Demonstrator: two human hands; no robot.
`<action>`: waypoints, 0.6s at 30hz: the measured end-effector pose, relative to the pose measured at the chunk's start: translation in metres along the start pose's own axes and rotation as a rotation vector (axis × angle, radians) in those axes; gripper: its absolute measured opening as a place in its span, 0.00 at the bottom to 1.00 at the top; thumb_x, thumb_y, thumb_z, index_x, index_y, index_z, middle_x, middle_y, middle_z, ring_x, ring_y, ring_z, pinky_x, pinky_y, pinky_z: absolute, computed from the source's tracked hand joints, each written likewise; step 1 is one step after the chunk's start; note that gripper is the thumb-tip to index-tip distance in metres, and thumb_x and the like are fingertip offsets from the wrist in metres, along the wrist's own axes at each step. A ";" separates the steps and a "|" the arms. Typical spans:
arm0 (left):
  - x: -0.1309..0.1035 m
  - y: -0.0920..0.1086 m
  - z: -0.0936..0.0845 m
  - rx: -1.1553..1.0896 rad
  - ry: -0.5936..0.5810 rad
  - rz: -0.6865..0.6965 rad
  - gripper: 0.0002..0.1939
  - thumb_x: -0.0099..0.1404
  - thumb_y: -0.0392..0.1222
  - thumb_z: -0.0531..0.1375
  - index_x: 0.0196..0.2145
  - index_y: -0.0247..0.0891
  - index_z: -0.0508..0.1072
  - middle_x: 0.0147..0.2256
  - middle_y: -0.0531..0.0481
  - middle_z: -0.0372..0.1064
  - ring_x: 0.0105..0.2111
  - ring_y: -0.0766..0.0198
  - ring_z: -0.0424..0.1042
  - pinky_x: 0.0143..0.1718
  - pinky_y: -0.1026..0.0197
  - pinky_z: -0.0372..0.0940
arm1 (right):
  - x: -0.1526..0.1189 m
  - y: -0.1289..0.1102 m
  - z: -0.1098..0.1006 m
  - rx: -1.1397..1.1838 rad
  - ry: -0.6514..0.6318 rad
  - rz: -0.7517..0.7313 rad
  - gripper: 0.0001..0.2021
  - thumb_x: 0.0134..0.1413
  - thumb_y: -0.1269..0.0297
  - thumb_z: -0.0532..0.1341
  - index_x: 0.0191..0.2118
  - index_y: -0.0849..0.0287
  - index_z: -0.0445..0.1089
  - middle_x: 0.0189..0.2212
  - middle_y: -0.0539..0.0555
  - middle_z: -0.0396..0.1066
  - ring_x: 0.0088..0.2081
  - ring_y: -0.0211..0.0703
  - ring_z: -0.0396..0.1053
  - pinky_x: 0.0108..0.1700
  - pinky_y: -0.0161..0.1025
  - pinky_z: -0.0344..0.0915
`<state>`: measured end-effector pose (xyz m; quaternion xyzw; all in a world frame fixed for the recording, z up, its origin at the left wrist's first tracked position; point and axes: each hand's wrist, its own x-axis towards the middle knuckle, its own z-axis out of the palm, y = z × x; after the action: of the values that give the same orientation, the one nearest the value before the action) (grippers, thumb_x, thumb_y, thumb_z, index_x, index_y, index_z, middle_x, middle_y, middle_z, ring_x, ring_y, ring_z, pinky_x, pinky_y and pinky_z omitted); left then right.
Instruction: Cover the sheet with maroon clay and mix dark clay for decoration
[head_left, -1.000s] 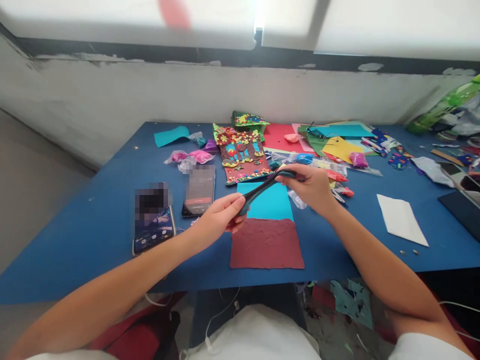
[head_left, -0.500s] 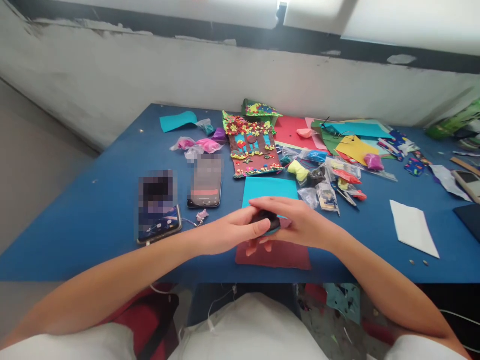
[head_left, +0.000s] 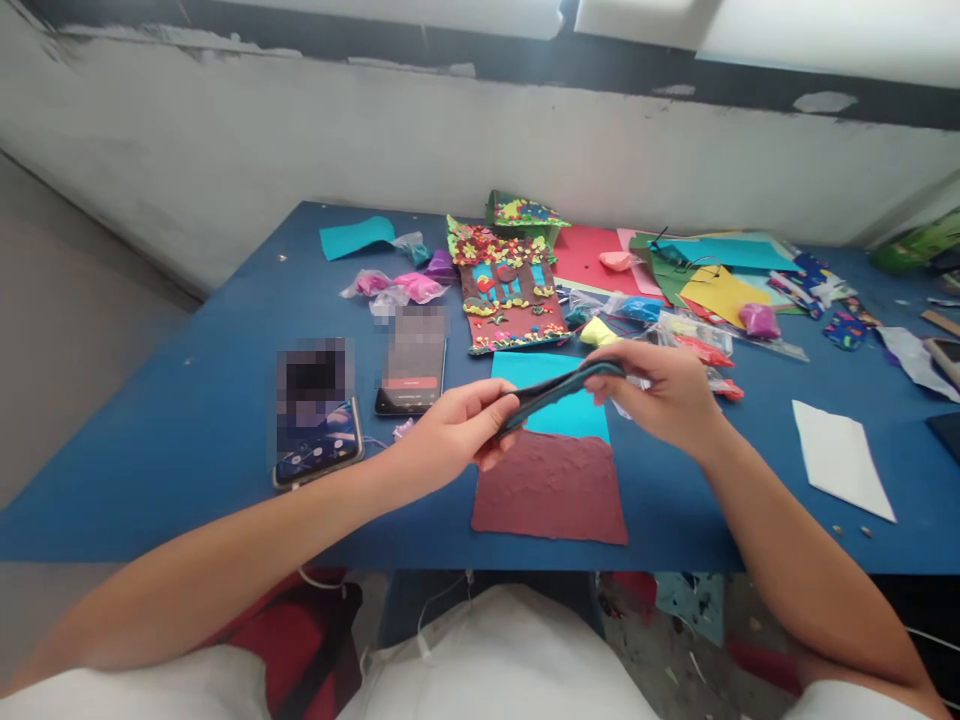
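Between my hands a strip of dark modelling clay (head_left: 551,393), black with teal, is stretched out at a slant. My left hand (head_left: 476,425) pinches its lower end, and my right hand (head_left: 660,395) grips the upper end, where the clay bends over. Below them on the table lies a blue card (head_left: 551,365); its near part is covered by a reddish-brown clay layer (head_left: 551,490) with a rough surface. Behind the card rests a decorated clay picture (head_left: 510,290) with flowers and a brown ground.
Two phones, one upright-looking (head_left: 411,360) and one nearer (head_left: 319,440), lie at left. Bagged clay (head_left: 416,288) sits behind them. More clay bags (head_left: 701,345) and coloured papers (head_left: 724,290) spread to the right. A white sheet (head_left: 844,460) lies at right on the blue table (head_left: 187,450).
The dark clay, a compact lump between my palms before, is now pulled into a long strip. My hands have moved apart, the right one up and to the right, uncovering the brown layer.
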<state>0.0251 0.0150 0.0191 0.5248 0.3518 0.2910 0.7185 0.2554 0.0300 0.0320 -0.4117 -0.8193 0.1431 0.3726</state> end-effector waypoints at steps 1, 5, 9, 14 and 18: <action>0.000 0.001 0.000 -0.031 0.026 -0.009 0.16 0.63 0.50 0.61 0.29 0.36 0.62 0.21 0.60 0.60 0.15 0.77 0.57 0.17 0.70 0.48 | 0.001 0.004 -0.002 -0.068 0.059 -0.011 0.04 0.57 0.66 0.61 0.35 0.59 0.74 0.19 0.47 0.73 0.20 0.35 0.69 0.24 0.30 0.63; 0.000 0.001 -0.002 -0.217 0.076 -0.024 0.13 0.64 0.44 0.61 0.29 0.36 0.62 0.23 0.58 0.61 0.17 0.76 0.59 0.20 0.71 0.50 | 0.001 0.012 -0.009 -0.374 0.316 -0.069 0.06 0.59 0.65 0.61 0.38 0.58 0.74 0.24 0.51 0.75 0.22 0.37 0.70 0.25 0.34 0.65; 0.002 -0.001 -0.003 -0.445 0.053 0.002 0.11 0.61 0.42 0.63 0.31 0.34 0.66 0.28 0.51 0.67 0.24 0.69 0.67 0.23 0.68 0.59 | -0.002 0.005 -0.010 -0.581 0.468 -0.173 0.03 0.59 0.63 0.63 0.38 0.54 0.74 0.27 0.53 0.77 0.27 0.41 0.73 0.30 0.37 0.69; 0.006 -0.003 -0.003 -0.455 -0.020 0.033 0.20 0.57 0.52 0.68 0.39 0.34 0.73 0.40 0.44 0.71 0.41 0.58 0.71 0.36 0.62 0.66 | -0.007 -0.011 0.006 -0.420 0.272 -0.408 0.16 0.59 0.66 0.62 0.53 0.55 0.68 0.41 0.59 0.78 0.42 0.49 0.77 0.43 0.42 0.73; 0.001 -0.001 -0.001 -0.201 -0.170 0.069 0.25 0.53 0.53 0.70 0.44 0.36 0.74 0.41 0.46 0.73 0.39 0.62 0.70 0.37 0.63 0.65 | -0.011 -0.018 0.020 -0.206 0.020 -0.431 0.28 0.62 0.58 0.59 0.65 0.57 0.55 0.53 0.64 0.72 0.55 0.53 0.70 0.54 0.50 0.70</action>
<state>0.0250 0.0163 0.0176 0.4846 0.2404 0.3039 0.7842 0.2349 0.0119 0.0222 -0.2647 -0.8948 -0.0279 0.3586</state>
